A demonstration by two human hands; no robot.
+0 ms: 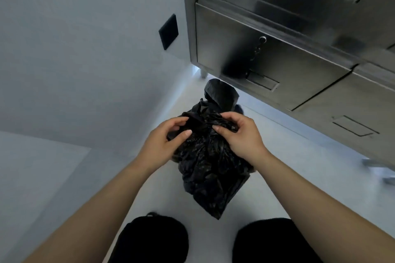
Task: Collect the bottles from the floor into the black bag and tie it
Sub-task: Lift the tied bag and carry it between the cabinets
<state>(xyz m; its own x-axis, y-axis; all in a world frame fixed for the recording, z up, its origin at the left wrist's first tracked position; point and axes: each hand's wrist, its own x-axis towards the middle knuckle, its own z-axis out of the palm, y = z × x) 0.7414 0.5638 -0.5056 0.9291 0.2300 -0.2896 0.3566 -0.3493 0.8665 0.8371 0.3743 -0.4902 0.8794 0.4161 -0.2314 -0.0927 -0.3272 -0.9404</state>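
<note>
knees (149, 239) over pale floor (288, 156); black bag (209, 168) near steel cabinet (277, 49), wall (85, 38).

The black bag (205, 168), crinkled and bulging, sits upright just in front of the steel cabinet (267, 53), its mouth bunched together, one loose flap rising toward the cabinet.

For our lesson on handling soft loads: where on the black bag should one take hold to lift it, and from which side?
Take the black bag by its bunched top, from above. The left hand and right hand pinch the plastic there, making a narrow neck; the wide body below probably offers no firm hold.
</note>
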